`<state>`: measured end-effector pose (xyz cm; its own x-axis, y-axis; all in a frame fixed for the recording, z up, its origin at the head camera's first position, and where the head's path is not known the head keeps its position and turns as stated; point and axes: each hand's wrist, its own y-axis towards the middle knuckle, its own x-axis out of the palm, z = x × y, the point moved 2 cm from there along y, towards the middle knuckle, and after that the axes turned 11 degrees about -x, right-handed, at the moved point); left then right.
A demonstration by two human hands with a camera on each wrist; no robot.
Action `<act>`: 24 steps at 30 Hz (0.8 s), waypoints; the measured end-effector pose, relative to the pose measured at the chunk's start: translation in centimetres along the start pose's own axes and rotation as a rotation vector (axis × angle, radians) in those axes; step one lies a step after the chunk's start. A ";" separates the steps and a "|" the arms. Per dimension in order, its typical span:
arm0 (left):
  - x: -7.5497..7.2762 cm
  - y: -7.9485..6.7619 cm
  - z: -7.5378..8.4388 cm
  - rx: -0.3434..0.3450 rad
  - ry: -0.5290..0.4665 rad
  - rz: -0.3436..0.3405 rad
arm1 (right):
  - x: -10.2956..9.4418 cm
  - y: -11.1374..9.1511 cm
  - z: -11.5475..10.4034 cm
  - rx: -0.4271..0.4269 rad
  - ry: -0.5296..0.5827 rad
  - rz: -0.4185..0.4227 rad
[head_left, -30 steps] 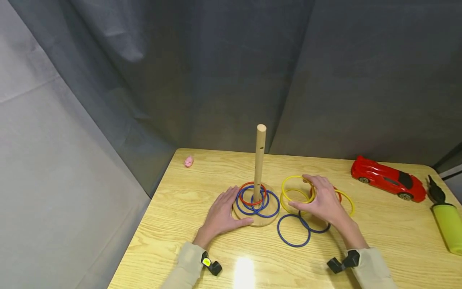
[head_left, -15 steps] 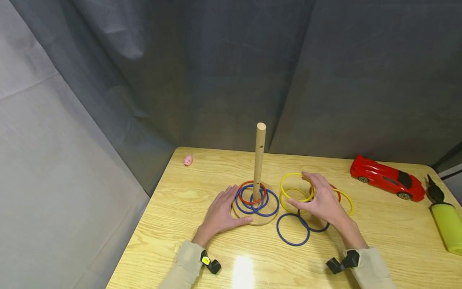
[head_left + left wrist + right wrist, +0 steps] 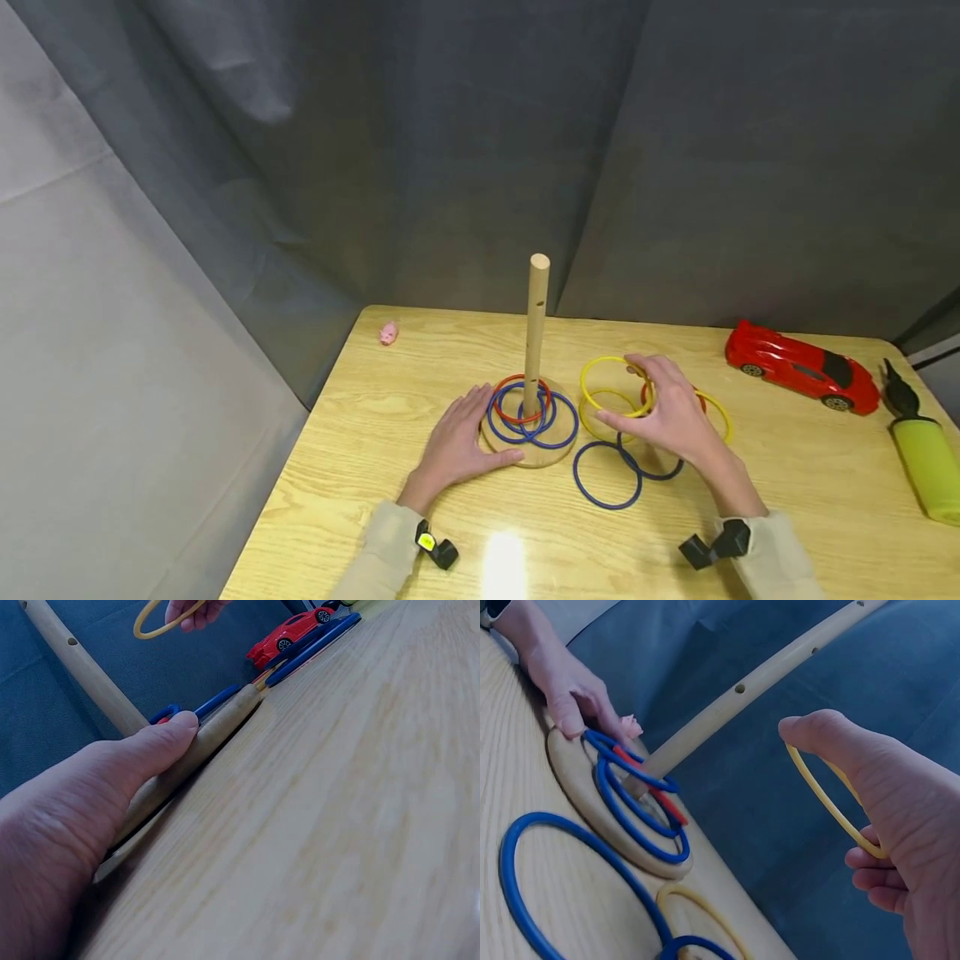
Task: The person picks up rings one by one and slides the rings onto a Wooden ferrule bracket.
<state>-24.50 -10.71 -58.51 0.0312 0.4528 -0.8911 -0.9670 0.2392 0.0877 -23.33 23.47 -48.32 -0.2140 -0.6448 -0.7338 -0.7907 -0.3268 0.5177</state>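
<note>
My left hand holds the near-left rim of a round wooden base, thumb on the rim's upper edge. A tall wooden post with small holes rises from this base. Around the post's foot lie several blue rings and a red ring, overlapping each other. To the right of the post, my right hand pinches a yellow ring between thumb and fingers. That ring is raised above the table, lower than the post's top.
Loose rings lie right of the base: blue rings overlap, with yellow rings and a red one partly behind my right hand. A red toy car and a yellow-green hand pump are at right. A pink toy pig stands at back left.
</note>
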 end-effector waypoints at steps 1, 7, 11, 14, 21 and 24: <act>0.0 0.0 0.0 0.000 -0.004 0.002 | -0.2 0.1 -0.2 -0.007 0.007 0.005; -0.1 0.1 0.1 0.011 -0.014 0.008 | -1.8 0.9 -1.2 -0.039 0.047 0.053; 0.0 0.1 -0.1 0.008 -0.017 0.009 | -2.8 1.8 -1.7 -0.077 0.061 0.076; 0.0 0.0 -0.2 0.001 -0.017 0.003 | -3.7 2.6 -2.2 -0.095 0.072 0.090; -0.2 0.0 0.2 0.010 -0.007 0.010 | -6.0 4.9 -4.0 -0.138 0.096 0.142; -0.2 0.1 0.3 0.011 0.000 0.014 | -6.9 5.9 -4.8 -0.171 0.097 0.164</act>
<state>-24.52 -10.56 -58.19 0.0174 0.4564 -0.8896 -0.9646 0.2419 0.1052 -23.80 22.67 -38.12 -0.2690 -0.7596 -0.5921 -0.6395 -0.3189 0.6996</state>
